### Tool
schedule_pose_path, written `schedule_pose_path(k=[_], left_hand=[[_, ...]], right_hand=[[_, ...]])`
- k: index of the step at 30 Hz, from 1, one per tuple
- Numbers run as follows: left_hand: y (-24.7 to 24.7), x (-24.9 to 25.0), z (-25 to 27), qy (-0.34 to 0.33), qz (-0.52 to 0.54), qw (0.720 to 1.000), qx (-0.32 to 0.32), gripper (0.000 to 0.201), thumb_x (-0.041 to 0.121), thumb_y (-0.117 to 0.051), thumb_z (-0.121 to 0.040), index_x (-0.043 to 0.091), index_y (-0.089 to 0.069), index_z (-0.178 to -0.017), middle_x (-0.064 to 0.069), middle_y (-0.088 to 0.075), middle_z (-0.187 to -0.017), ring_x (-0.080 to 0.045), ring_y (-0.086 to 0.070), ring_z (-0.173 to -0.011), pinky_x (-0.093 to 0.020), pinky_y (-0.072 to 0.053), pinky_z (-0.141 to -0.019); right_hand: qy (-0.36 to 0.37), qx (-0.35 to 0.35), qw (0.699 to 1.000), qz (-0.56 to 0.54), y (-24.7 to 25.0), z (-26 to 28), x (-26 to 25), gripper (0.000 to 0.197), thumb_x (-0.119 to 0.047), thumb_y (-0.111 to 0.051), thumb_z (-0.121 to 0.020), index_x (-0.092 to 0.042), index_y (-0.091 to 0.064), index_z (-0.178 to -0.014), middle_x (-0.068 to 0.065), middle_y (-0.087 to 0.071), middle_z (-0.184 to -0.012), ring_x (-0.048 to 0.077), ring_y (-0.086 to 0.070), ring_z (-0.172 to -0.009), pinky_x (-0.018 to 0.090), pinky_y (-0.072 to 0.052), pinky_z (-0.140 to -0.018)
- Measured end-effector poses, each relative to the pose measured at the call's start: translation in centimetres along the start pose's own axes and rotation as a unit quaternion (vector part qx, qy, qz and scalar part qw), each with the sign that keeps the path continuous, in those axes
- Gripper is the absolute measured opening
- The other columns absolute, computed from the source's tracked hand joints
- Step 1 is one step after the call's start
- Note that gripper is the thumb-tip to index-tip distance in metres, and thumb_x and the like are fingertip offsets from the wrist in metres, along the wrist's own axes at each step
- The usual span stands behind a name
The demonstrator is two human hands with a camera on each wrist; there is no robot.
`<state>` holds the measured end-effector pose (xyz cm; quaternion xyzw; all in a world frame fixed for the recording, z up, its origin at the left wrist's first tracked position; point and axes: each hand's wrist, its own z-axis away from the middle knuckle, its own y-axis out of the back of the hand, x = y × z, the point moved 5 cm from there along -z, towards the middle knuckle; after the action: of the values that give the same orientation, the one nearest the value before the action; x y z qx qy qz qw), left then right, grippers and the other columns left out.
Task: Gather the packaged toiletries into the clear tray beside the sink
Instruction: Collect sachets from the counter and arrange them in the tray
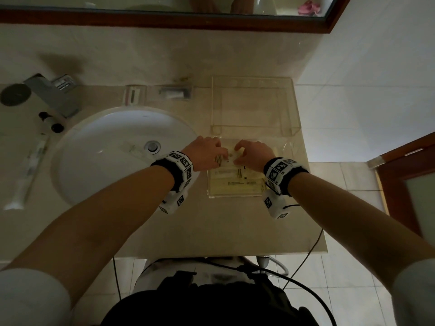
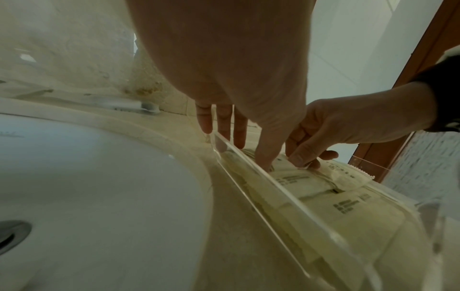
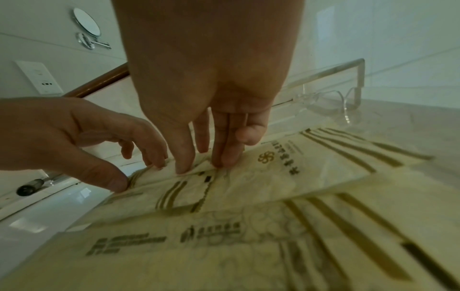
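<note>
A clear tray (image 1: 235, 196) sits on the counter right of the sink and holds several cream packets with gold stripes (image 1: 235, 182). Both hands meet over its far end. My left hand (image 1: 221, 156) pinches the left end of the top packet (image 3: 248, 183) between thumb and fingertips (image 3: 117, 185). My right hand (image 1: 240, 154) pinches the same packet at its middle, fingers pointing down (image 3: 224, 161). In the left wrist view the tray's wall (image 2: 261, 187) runs diagonally, and the right hand (image 2: 306, 159) grips a serrated packet edge (image 2: 348, 171).
A white sink (image 1: 113, 156) lies left of the tray, with a faucet (image 1: 54, 95), small bottles (image 1: 50, 121) and a wrapped toothbrush (image 1: 30, 170) further left. A clear acrylic stand (image 1: 251, 104) stands just behind the tray. The counter ends at a wall on the right.
</note>
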<state>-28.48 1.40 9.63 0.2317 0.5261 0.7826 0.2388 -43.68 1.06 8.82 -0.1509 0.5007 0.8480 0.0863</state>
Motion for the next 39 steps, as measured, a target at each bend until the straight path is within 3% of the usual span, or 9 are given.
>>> schedule_pose_path(k=[8,14,20,23,28,36,39], left_hand=[[0.3,-0.2,0.1,0.021,0.056,0.998,0.003,0.037,0.039,-0.055,-0.089,0.035,-0.054,-0.126,-0.002,-0.048,-0.131,-0.022,-0.052,-0.111,-0.036,-0.036,-0.097],[1.8,-1.4,1.3,0.066,0.165,0.979,0.095,0.057,0.051,-0.063,-0.081,0.03,-0.047,-0.132,0.002,-0.045,-0.136,-0.02,-0.044,-0.122,-0.044,-0.036,-0.102],[2.3,-3.3,4.2,0.112,0.192,0.963,0.152,0.067,0.056,-0.064,-0.077,0.036,-0.04,-0.136,0.004,-0.037,-0.142,-0.02,-0.035,-0.132,-0.049,-0.035,-0.104],[2.5,-4.8,6.3,0.136,0.185,0.96,0.162,0.066,0.056,-0.062,-0.079,0.037,-0.039,-0.137,0.003,-0.035,-0.144,-0.021,-0.031,-0.135,-0.05,-0.034,-0.105],[2.3,-7.9,10.3,0.17,0.218,0.943,0.187,0.063,0.054,-0.063,-0.079,0.035,-0.041,-0.135,0.004,-0.036,-0.144,-0.02,-0.03,-0.135,-0.051,-0.037,-0.104],[1.9,-13.7,17.5,0.203,0.289,0.904,0.242,0.057,0.046,-0.064,-0.08,0.034,-0.044,-0.133,0.009,-0.041,-0.14,-0.014,-0.038,-0.13,-0.034,-0.038,-0.099],[1.4,-16.2,20.3,0.216,0.3,0.893,0.255,0.056,0.046,-0.066,-0.082,0.033,-0.046,-0.132,0.009,-0.043,-0.138,-0.013,-0.039,-0.129,-0.035,-0.039,-0.101]], right_hand=[[-0.003,0.012,1.0,0.01,0.4,0.3,-0.1,0.044,-0.042,-0.068,-0.081,-0.029,-0.055,-0.121,0.0,-0.066,-0.109,0.022,-0.06,-0.1,0.031,-0.048,-0.081],[0.03,0.055,0.998,-0.002,2.2,1.2,-0.7,0.049,-0.045,-0.067,-0.08,-0.028,-0.053,-0.124,0.0,-0.059,-0.116,0.02,-0.058,-0.101,0.035,-0.047,-0.087],[0.062,0.095,0.993,-0.018,3.5,2.5,-2.7,0.062,-0.037,-0.071,-0.081,-0.026,-0.045,-0.136,0.008,-0.042,-0.139,0.027,-0.041,-0.128,0.04,-0.038,-0.105],[0.072,0.094,0.993,-0.007,3.5,3.0,-4.4,0.066,-0.037,-0.071,-0.081,-0.028,-0.041,-0.14,0.009,-0.033,-0.147,0.03,-0.034,-0.133,0.042,-0.034,-0.109],[0.086,0.1,0.991,-0.011,3.1,2.8,-8.9,0.067,-0.035,-0.072,-0.08,-0.028,-0.042,-0.139,0.01,-0.034,-0.145,0.03,-0.037,-0.131,0.04,-0.035,-0.107],[0.115,0.074,0.989,-0.062,0.5,1.2,-18.2,0.067,-0.043,-0.07,-0.081,-0.033,-0.037,-0.138,0.005,-0.041,-0.136,0.026,-0.056,-0.109,0.042,-0.049,-0.094],[0.121,0.062,0.988,-0.068,-0.7,0.5,-21.7,0.066,-0.043,-0.07,-0.081,-0.034,-0.037,-0.137,0.005,-0.043,-0.134,0.025,-0.056,-0.108,0.042,-0.048,-0.095]])
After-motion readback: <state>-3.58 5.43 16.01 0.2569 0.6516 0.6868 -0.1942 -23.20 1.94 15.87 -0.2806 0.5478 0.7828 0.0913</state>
